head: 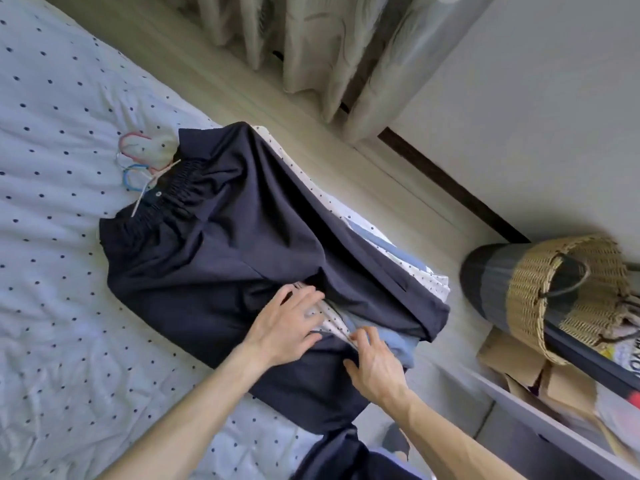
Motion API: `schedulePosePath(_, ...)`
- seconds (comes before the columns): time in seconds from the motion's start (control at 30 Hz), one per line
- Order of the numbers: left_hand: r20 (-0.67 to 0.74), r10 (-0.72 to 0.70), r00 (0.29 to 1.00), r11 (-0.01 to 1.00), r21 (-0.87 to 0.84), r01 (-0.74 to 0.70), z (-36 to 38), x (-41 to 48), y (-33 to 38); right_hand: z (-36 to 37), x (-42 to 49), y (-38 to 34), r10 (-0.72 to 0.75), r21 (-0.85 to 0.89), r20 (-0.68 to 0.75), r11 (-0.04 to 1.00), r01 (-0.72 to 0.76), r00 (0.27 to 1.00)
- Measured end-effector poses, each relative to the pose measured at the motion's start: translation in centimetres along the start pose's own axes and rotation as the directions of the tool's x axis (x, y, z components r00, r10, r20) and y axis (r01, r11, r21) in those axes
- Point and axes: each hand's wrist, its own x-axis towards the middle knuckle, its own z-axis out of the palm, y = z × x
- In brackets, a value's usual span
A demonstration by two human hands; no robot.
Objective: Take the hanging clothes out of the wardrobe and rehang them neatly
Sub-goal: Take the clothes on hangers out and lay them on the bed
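Covering pale clothes (331, 319) on the bed (52, 271), dark trousers (225, 254) lie gripped by right hand (375, 365), left hand (289, 322) flat.

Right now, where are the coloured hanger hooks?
In the head view, the hanger hooks lie left of centre on the dotted bedsheet, poking out beside the elastic waistband of the navy garment.
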Motion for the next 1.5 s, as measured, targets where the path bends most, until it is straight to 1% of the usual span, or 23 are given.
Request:
schedulePosePath(0.07,0.228,0.024,0.973,0.996,0.083,-0.044,1.1,0.9,1.2,0.2,0.1,-0.2,0.049,0.010,-0.022,0.999,-0.049,0.999)
schedulePosePath(0.13,0.333,0.051,0.941,0.987,0.127,-0.098,1.6,2.0,1.5,0.6,-0.1,0.1,0.086,0.007,-0.014,0.996,-0.086,0.996)
schedulePosePath(0.17,0.342,0.080,0.936,0.976,0.165,-0.144,1.8,2.6,1.4,0.8,-0.3,0.4,0.106,0.008,-0.001,0.994,-0.106,0.994)
schedulePosePath(0.23,0.276,0.165,0.947,0.942,0.241,-0.235,2.3,3.7,0.9,1.2,-0.4,1.1,0.132,-0.006,0.047,0.991,-0.132,0.990)
schedulePosePath(0.3,0.211,0.205,0.956,0.925,0.278,-0.260,2.3,4.7,0.6,1.4,-0.5,2.0,0.146,-0.001,0.073,0.989,-0.146,0.987)
schedulePosePath(0.33,0.159,0.201,0.967,0.926,0.293,-0.240,2.2,5.3,0.7,1.3,-0.7,2.5,0.156,0.036,0.049,0.987,-0.158,0.987)
schedulePosePath(0.43,0.029,0.085,0.996,0.947,0.309,-0.090,1.5,6.7,1.3,-0.1,-0.8,3.9,0.217,0.185,-0.147,0.964,-0.189,0.965)
schedulePosePath(0.47,0.036,0.040,0.999,0.948,0.315,-0.049,1.3,7.1,1.5,-0.8,-0.9,4.4,0.225,0.216,-0.184,0.959,-0.184,0.957)
schedulePosePath(0.5,0.078,-0.019,0.997,0.949,0.315,-0.006,1.0,7.5,1.8,-1.5,-0.9,4.9,0.220,0.236,-0.190,0.956,-0.173,0.957)
schedulePosePath(0.53,0.149,-0.104,0.983,0.948,0.314,0.053,0.4,7.8,2.3,-2.1,-1.1,5.5,0.211,0.249,-0.164,0.954,-0.166,0.964)
schedulePosePath(0.6,0.300,-0.265,0.916,0.927,0.340,0.157,-1.0,8.4,3.7,-3.1,-1.6,7.0,0.179,0.263,-0.071,0.952,-0.155,0.981)
schedulePosePath(0.63,0.338,-0.315,0.887,0.909,0.374,0.181,-1.6,8.6,4.6,-3.6,-2.1,7.8,0.163,0.268,-0.038,0.952,-0.147,0.986)
schedulePosePath(0.73,0.428,-0.382,0.819,0.876,0.451,0.172,-3.2,8.9,8.9,-4.6,-5.2,10.6,0.168,0.347,-0.039,0.927,-0.144,0.985)
schedulePosePath(0.83,0.481,-0.394,0.783,0.868,0.475,0.145,-4.2,9.4,14.9,-5.0,-10.4,14.7,0.201,0.442,-0.064,0.884,-0.153,0.978)
schedulePosePath(0.9,0.500,-0.380,0.778,0.871,0.478,0.117,-4.5,10.1,19.6,-4.9,-14.6,18.3,0.214,0.476,-0.095,0.868,-0.144,0.972)
schedulePosePath(0.97,0.500,-0.331,0.800,0.882,0.465,0.075,-4.6,11.2,25.2,-4.6,-19.3,22.3,0.240,0.508,-0.148,0.851,-0.134,0.959)
schedulePosePath(1.03,0.495,-0.249,0.833,0.902,0.432,0.013,-4.4,12.4,31.5,-4.0,-24.5,26.5,0.285,0.531,-0.220,0.837,-0.131,0.933)
schedulePosePath(1.13,0.478,-0.054,0.876,0.916,0.374,-0.148,-3.5,14.8,41.9,-2.5,-32.7,32.7,0.393,0.575,-0.325,0.804,-0.150,0.860)
schedulePosePath(1.2,0.478,0.094,0.873,0.904,0.327,-0.277,-2.8,16.4,49.3,-0.8,-38.1,36.6,0.460,0.576,-0.390,0.798,-0.179,0.798)
schedulePosePath(1.27,0.471,0.243,0.848,0.863,0.294,-0.411,-2.1,17.6,57.0,1.2,-43.3,40.2,0.529,0.576,-0.443,0.787,-0.222,0.723)
schedulePosePath(1.33,0.461,0.389,0.798,0.799,0.263,-0.541,-1.3,18.3,64.1,3.4,-48.1,43.0,0.618,0.611,-0.459,0.741,-0.277,0.639)
schedulePosePath(1.4,0.456,0.516,0.725,0.731,0.206,-0.650,-0.6,18.4,70.5,5.5,-52.6,45.0,0.726,0.690,-0.440,0.650,-0.318,0.529)
schedulePosePath(1.5,0.442,0.659,0.609,0.634,0.111,-0.766,-0.3,18.2,78.5,8.3,-58.7,46.7,0.848,0.781,-0.399,0.513,-0.356,0.348)
